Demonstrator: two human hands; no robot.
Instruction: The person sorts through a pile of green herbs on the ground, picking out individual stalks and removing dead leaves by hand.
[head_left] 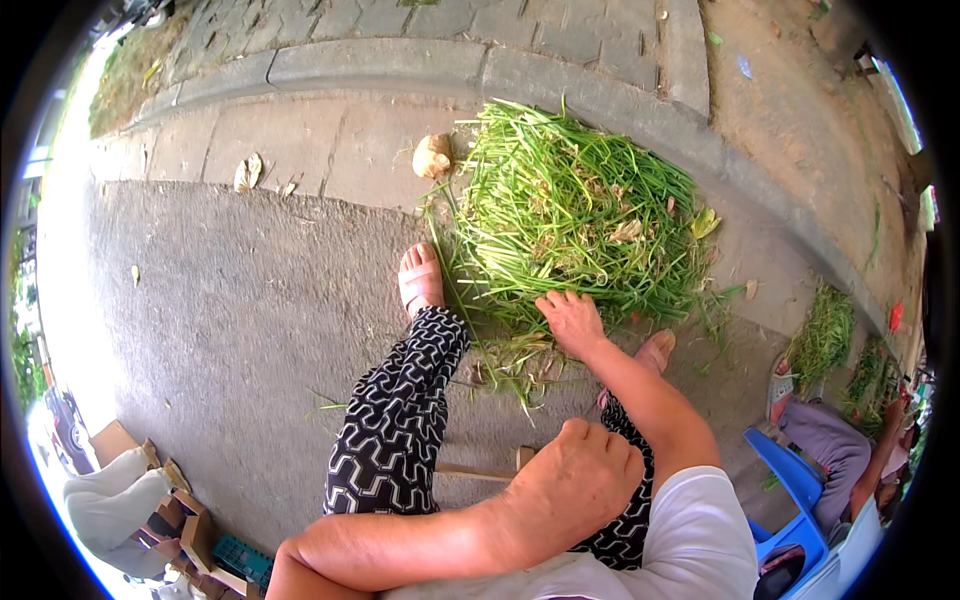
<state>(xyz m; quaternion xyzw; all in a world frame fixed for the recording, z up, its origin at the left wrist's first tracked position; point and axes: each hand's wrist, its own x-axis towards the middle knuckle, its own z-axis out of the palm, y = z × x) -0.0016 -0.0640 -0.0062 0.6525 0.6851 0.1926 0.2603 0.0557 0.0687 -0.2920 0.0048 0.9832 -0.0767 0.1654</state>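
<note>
Head view shows mostly crosswise stalks (560, 200), left grip (578, 482) clenched, right grip's (575, 322) hold unclear.

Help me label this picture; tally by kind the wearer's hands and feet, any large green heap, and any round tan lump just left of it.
Left hand and right hand: 2
Left foot and right foot: 2
Large heap of green stalks: 1
Round tan lump: 1
Total: 6

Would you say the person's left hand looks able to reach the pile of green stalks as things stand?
Probably yes, by stretching forward: the left hand is curled close to the body, and the way between the legs to the pile of green stalks looks free.
</note>
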